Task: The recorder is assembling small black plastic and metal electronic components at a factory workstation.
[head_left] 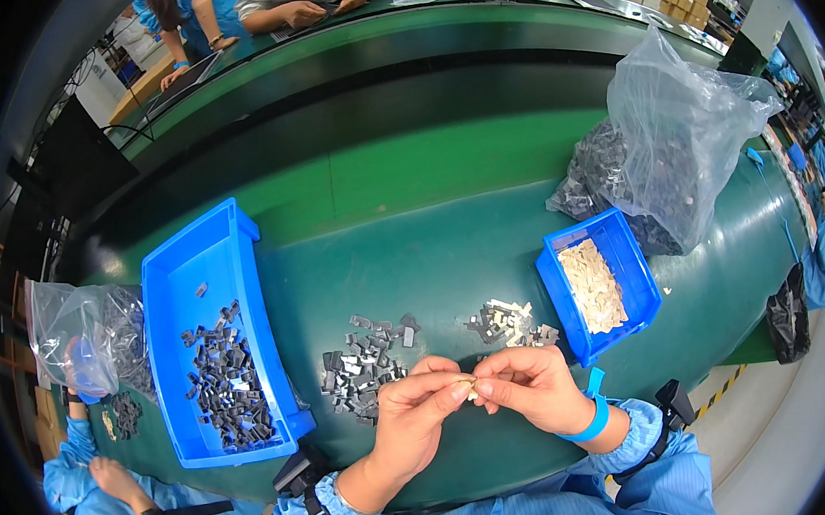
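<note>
My left hand (412,413) and my right hand (535,391) meet over the near middle of the table, thumbs and forefingers closed in a pinch. Between the fingertips a small cream-coloured piece (472,395) shows, mostly covered; whether a second part is joined to it cannot be made out. Just beyond my left hand lies a loose pile of small black and grey parts (358,362). Beyond my right hand is a smaller pile of cream and dark pieces (511,323). A blue wristband (591,420) circles my right wrist.
At left stands a long blue tray (164,323) partly filled with small black parts. A smaller blue bin (560,309) of cream pieces sits at right, beside a large clear bag (662,135) of dark parts. Another bag (83,328) and a co-worker's arm (112,479) are far left.
</note>
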Motion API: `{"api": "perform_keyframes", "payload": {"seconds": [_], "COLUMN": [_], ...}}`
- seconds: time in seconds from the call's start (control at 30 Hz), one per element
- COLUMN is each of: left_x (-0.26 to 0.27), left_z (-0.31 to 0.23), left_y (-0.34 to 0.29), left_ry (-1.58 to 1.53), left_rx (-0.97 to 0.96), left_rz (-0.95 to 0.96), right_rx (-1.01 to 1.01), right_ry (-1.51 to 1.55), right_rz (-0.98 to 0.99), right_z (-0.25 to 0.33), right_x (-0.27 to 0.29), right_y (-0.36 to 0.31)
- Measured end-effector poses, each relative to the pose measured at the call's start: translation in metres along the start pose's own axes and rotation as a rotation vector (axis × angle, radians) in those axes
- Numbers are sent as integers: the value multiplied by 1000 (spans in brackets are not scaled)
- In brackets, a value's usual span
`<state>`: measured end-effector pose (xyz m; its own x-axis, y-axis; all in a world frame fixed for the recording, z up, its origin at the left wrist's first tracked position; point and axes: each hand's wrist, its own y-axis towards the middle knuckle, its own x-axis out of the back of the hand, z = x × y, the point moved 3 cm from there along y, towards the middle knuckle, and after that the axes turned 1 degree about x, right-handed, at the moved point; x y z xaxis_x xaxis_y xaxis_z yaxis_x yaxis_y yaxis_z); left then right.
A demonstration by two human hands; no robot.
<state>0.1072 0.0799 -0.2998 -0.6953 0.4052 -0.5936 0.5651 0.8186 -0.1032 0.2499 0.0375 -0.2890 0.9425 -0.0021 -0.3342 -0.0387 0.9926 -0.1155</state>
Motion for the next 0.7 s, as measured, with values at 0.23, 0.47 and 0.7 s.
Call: {"api": "perform_keyframes", "payload": {"seconds": [0.23,0.47,0.7], "left_x": [7,-6,-16], "left_z": [-27,-38,-39], "left_y": [0,-8,-12], "left_ry": [210,780,1212], "left_rx": [-316,-564,-978], "left_rz": [-154,-163,-11], "right_rx": [787,414,593], "right_ry": [-1030,-1383,-905], "right_rz": [-447,-778,-533], "right_z": [73,80,77], "right_x": [25,77,51], "right_y": [-14,-20,-17]}}
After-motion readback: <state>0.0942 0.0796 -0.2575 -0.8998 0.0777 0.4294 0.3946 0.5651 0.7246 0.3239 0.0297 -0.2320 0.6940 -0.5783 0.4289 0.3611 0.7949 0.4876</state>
